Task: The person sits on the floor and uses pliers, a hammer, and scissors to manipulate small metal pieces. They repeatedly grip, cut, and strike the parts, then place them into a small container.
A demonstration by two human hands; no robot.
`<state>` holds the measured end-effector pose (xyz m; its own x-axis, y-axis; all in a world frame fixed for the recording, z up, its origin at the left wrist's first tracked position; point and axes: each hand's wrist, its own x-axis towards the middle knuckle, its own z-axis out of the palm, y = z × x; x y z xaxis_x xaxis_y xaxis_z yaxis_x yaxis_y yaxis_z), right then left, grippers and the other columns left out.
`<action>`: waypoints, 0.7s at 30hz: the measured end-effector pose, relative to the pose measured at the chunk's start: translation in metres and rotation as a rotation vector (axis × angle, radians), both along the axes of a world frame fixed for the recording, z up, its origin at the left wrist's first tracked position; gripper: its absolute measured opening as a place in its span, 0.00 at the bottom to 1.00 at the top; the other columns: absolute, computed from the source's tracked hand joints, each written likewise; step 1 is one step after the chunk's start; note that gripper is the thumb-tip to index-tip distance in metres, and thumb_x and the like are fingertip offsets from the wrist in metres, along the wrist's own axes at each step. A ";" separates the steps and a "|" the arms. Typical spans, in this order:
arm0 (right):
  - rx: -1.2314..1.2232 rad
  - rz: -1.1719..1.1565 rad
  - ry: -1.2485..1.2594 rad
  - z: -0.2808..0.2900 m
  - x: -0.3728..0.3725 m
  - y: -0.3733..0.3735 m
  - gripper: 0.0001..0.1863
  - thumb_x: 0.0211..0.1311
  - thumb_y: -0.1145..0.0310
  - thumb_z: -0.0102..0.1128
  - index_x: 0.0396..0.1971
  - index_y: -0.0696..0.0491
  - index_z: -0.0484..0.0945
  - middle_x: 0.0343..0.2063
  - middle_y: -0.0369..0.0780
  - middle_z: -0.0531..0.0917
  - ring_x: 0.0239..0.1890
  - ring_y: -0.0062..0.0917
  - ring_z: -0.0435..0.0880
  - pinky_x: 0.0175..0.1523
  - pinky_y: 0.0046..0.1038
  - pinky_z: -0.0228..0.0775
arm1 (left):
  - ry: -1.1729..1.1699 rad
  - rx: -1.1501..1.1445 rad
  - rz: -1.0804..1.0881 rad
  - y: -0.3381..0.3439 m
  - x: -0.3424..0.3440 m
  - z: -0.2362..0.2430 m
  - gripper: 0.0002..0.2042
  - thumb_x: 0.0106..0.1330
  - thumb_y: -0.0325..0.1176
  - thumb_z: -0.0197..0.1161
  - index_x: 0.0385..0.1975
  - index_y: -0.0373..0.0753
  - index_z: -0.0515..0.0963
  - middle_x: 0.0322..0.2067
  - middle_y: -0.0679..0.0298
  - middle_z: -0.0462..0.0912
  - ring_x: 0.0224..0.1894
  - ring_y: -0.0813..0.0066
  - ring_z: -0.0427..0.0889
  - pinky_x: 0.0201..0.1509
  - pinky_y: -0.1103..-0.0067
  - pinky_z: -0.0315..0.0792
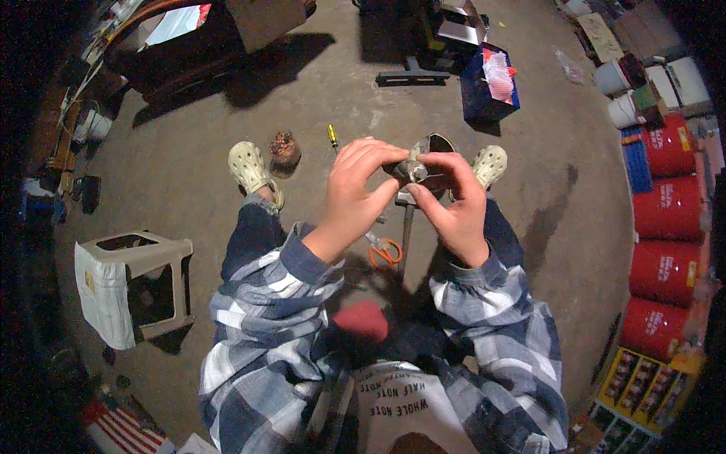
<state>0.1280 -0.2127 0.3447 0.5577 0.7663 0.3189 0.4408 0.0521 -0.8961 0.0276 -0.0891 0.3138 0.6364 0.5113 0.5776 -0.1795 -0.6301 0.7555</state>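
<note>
L hand (359, 180), thumb + fingers bent in, pinches L side of small grey metal part (415, 173), held up btwn both hands, long axis unclear; R hand (457, 198) pinches its R side, abt equally near.

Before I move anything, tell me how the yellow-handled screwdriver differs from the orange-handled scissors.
The screwdriver has a straight yellow handle; the scissors have orange loops. The screwdriver lies beyond the left hand, the scissors on its near side. Both lie on the floor.
</note>
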 end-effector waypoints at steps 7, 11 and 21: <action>-0.044 -0.015 -0.124 0.004 0.001 0.002 0.16 0.46 0.76 0.65 0.38 0.58 0.74 0.33 0.41 0.76 0.33 0.23 0.79 0.37 0.21 0.73 | -0.011 0.079 0.030 0.001 0.003 0.001 0.13 0.42 0.23 0.61 0.31 0.39 0.75 0.32 0.63 0.79 0.40 0.64 0.75 0.53 0.66 0.64; -0.038 -0.023 -0.150 0.006 -0.001 0.003 0.15 0.46 0.77 0.63 0.38 0.59 0.74 0.33 0.41 0.76 0.34 0.24 0.79 0.38 0.21 0.73 | 0.001 0.071 0.034 0.000 0.002 0.002 0.13 0.42 0.24 0.61 0.31 0.39 0.75 0.31 0.62 0.78 0.40 0.63 0.75 0.54 0.66 0.63; -0.029 -0.012 0.203 -0.010 -0.001 0.003 0.16 0.51 0.75 0.60 0.41 0.58 0.72 0.35 0.38 0.76 0.37 0.21 0.77 0.42 0.22 0.70 | 0.016 0.034 0.065 -0.001 0.001 0.002 0.12 0.43 0.26 0.64 0.31 0.38 0.74 0.31 0.61 0.77 0.39 0.61 0.74 0.51 0.69 0.64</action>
<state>0.1266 -0.2100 0.3352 0.6173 0.7665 0.1771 0.2519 0.0207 -0.9675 0.0282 -0.0898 0.3154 0.6117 0.5320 0.5855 -0.1257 -0.6653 0.7359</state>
